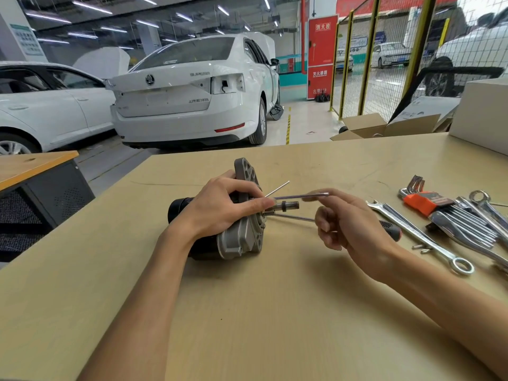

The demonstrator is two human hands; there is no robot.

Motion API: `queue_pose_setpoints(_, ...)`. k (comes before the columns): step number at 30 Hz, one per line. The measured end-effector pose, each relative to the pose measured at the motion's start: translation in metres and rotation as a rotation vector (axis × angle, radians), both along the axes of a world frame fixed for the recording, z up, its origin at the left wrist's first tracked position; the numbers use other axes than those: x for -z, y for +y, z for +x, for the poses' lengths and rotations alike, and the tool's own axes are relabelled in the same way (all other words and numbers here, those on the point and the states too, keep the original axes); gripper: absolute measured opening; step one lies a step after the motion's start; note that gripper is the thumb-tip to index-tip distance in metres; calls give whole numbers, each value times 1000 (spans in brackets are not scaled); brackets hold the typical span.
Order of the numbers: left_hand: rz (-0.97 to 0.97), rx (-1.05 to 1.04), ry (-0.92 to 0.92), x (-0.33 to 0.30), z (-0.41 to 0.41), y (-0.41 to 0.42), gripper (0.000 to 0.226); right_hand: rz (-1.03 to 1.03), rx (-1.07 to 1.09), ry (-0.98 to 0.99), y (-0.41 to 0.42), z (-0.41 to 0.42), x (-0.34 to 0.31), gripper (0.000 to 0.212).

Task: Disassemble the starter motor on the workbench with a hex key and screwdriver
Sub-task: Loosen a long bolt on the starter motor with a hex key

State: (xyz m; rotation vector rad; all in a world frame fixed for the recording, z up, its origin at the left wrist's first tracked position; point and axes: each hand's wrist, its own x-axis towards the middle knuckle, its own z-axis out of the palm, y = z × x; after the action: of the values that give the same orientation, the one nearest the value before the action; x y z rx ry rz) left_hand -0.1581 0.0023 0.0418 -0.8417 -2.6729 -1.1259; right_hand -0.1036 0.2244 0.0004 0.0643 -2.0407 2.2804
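The starter motor lies on its side in the middle of the workbench, its grey flange and short shaft facing right. My left hand grips it from above, fingers curled over the housing. My right hand is just right of the flange and pinches the long arm of a slim hex key, whose other end sits at the flange by my left fingertips. A screwdriver points at the flange lower down; its shaft passes behind my right hand and its black-and-red handle pokes out beyond it.
Several combination wrenches and an orange-holdered hex key set lie at the right of the bench, with small loose bits beside them. A cardboard box stands at the back right. White cars are parked beyond the bench.
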Motion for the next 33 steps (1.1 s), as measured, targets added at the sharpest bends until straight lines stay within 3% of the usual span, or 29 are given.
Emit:
queue_pose_setpoints(6,6,1,-7,1,-1,0,36,-54,-122,-61,-1,2,-4,65)
queue_pose_setpoints(13,16,1,-21,1,-1,0,30,-108,-232,66,1,4,-4,37)
queue_pose_setpoints(21,10,12,-23,0,0,0,29,18,-115,134,1,4,-1,44)
queue_pose_setpoints(26,-6,9,-10,0,0,0,22,13,-10,40,-1,2,-1,30)
queue_pose_setpoints(31,14,14,-19,1,-1,-1,27,-41,-117,-51,-2,2,-2,64)
queue_pose_setpoints(33,11,17,-27,1,-1,-1,29,-74,-180,-28,-1,2,-3,66)
